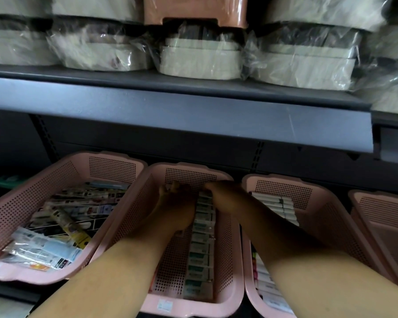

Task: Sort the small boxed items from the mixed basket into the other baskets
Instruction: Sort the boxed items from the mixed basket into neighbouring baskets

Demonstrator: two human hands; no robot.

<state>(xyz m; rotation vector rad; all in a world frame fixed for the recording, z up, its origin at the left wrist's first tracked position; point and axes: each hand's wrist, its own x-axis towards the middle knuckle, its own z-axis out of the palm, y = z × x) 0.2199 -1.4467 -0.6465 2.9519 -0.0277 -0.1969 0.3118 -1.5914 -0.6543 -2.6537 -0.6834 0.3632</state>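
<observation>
Several mixed packets and boxes lie loose in the pink mixed basket [62, 171] on the left. The middle pink basket [225, 292] holds a neat row of small green-and-white boxes [201, 249] along its right side. Both hands reach into its far end, in deep shadow. My left hand [177, 203] lies left of the row, fingers towards the far wall. My right hand [218, 196] lies over the far end of the row, fingertips bent down onto the last boxes. Whether either hand holds a box is hidden. The right pink basket [317, 187] holds white boxes [283, 206].
A fourth pink basket [381, 216] stands at the far right. A dark shelf edge [193, 115] overhangs the baskets closely. Wrapped beige trays [200, 60] and a pink stool [194, 10] sit on the shelf above.
</observation>
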